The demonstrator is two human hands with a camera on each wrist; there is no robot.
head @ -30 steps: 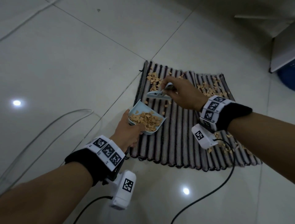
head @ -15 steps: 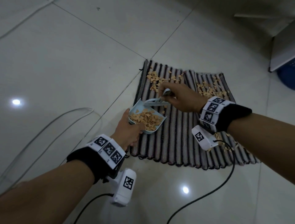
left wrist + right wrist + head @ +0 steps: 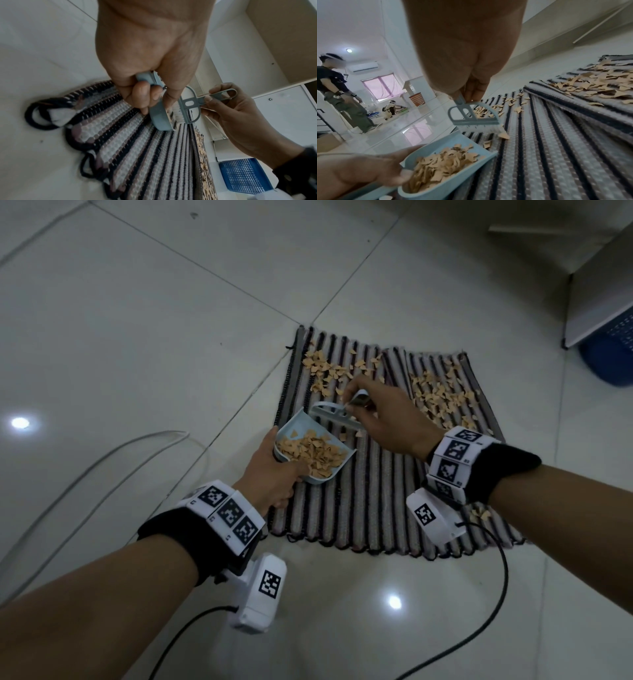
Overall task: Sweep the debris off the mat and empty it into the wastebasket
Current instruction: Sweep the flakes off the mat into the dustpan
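A striped mat (image 3: 376, 494) lies on the tiled floor with tan debris chips (image 3: 329, 371) at its far left and another patch (image 3: 442, 398) at the far right. My left hand (image 3: 274, 477) grips the handle of a light blue dustpan (image 3: 301, 426) heaped with chips, its lip on the mat (image 3: 539, 148). My right hand (image 3: 383, 412) pinches the handle of a small grey-blue brush (image 3: 334, 414), whose bristles (image 3: 481, 127) touch the mat just beyond the dustpan (image 3: 453, 175). A blue perforated wastebasket (image 3: 613, 350) stands at the far right.
White furniture (image 3: 599, 302) stands beside the wastebasket (image 3: 247, 175). A grey cable (image 3: 102, 467) curves over the floor at left, and black wrist cables (image 3: 479, 628) trail near me. In the right wrist view a person (image 3: 342, 93) stands far off and an orange basket (image 3: 417, 98) sits beyond.
The brush swept toward the dustpan from the far-left chip patch, then lifted back slightly. The dustpan and left hand stayed put.
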